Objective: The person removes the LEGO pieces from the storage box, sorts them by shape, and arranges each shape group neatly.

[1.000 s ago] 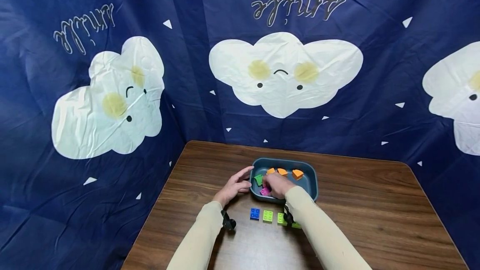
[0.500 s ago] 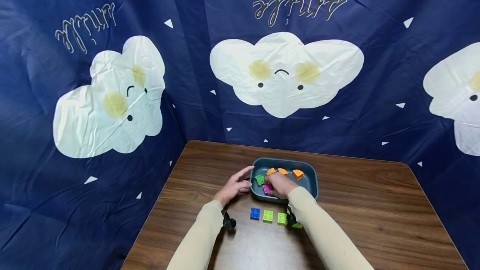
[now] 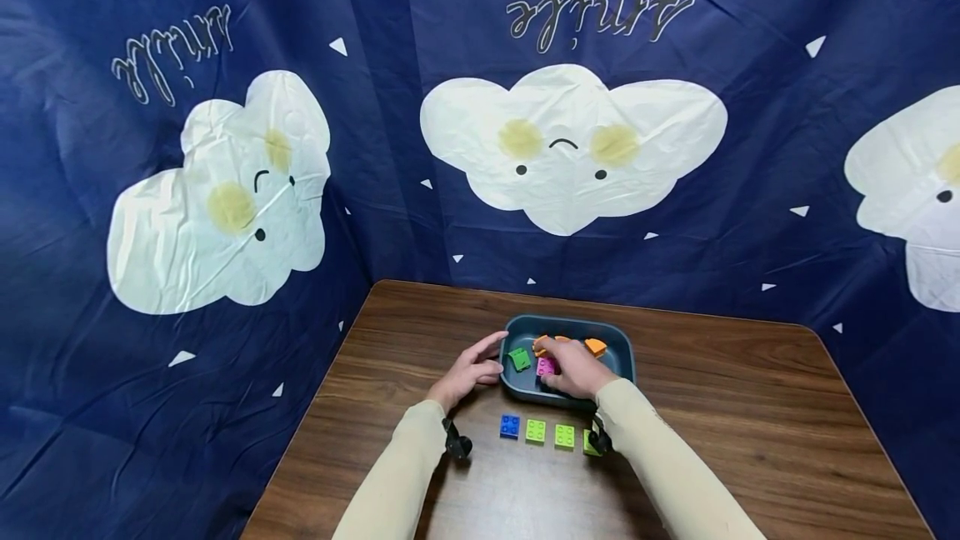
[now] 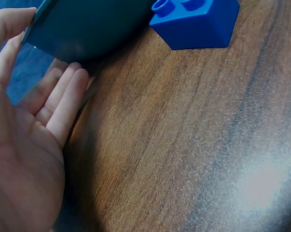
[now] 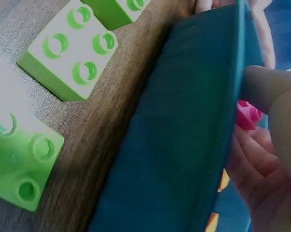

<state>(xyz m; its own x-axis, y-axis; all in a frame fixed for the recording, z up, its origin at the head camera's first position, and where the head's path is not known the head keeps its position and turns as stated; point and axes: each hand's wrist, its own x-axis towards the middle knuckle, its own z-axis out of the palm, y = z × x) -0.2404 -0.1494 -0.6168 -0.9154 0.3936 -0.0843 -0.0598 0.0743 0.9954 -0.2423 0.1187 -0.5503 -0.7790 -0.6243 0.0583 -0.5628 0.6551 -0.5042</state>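
Note:
My right hand (image 3: 577, 367) reaches into a dark teal tray (image 3: 525, 395) and pinches a pink toy building brick (image 3: 546, 367) between thumb and fingers. In the right wrist view, the tray wall partly hides that hand and the pink brick (image 5: 246, 116). At the tray's left end, my left hand (image 3: 465, 373) touches the rim and side with fairly straight fingers. A green piece (image 3: 520, 359) lies in the tray's left part. Orange pieces (image 3: 596, 347) sit along the far side, some partly covered by the right hand.
In front of the tray, a row on the wooden table (image 3: 750, 415) holds a blue brick (image 3: 510, 427) and lime bricks (image 3: 536, 432). The right wrist strap partly covers the rightmost one. A navy curtain (image 3: 390, 190) with clouds rises behind the table.
The pink brick has moved right and slightly away from me within the tray, along with my right hand. My left hand stays at the tray's left end.

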